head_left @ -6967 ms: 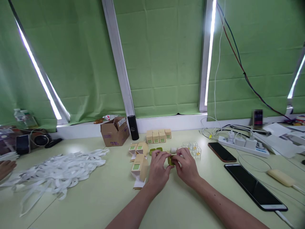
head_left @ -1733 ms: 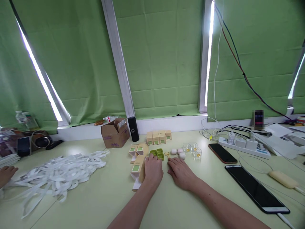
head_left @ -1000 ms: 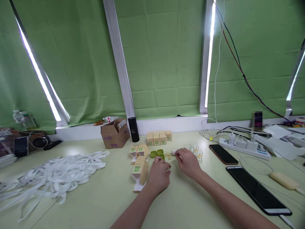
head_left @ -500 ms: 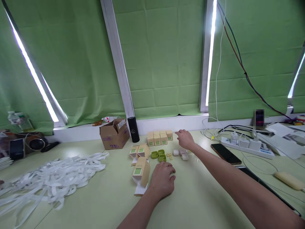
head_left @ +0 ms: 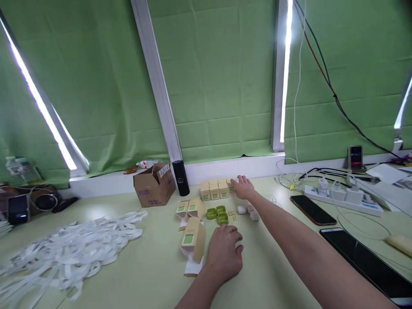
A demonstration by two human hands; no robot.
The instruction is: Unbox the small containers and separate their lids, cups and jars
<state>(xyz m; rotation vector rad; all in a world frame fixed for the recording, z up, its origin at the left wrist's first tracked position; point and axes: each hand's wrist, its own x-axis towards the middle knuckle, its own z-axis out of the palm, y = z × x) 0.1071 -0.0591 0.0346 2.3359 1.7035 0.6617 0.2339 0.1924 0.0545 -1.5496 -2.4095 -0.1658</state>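
My right hand (head_left: 243, 187) reaches to the back, its fingertips at the right end of a row of small closed beige boxes (head_left: 214, 190); nothing shows in it and its fingers are apart. My left hand (head_left: 226, 250) rests on the table, fingers loosely bent and apart, holding nothing visible. To its left stand beige boxes with white flaps open at the front, the nearest one (head_left: 194, 237) close to that hand. Green square cases (head_left: 220, 210) lie between the hands, beside tiny yellowish pieces (head_left: 232, 213) and small white objects (head_left: 246, 209).
A heap of white straps (head_left: 80, 244) covers the table's left side. Behind are an open cardboard box (head_left: 154, 189) and a black cylinder (head_left: 181, 178). Two phones, the nearer one (head_left: 363, 262) large, and a power strip (head_left: 343, 197) with cables lie at right.
My right hand has moved slightly left onto the end of the box row. The view has shifted slightly, and my left hand stays near the open boxes.
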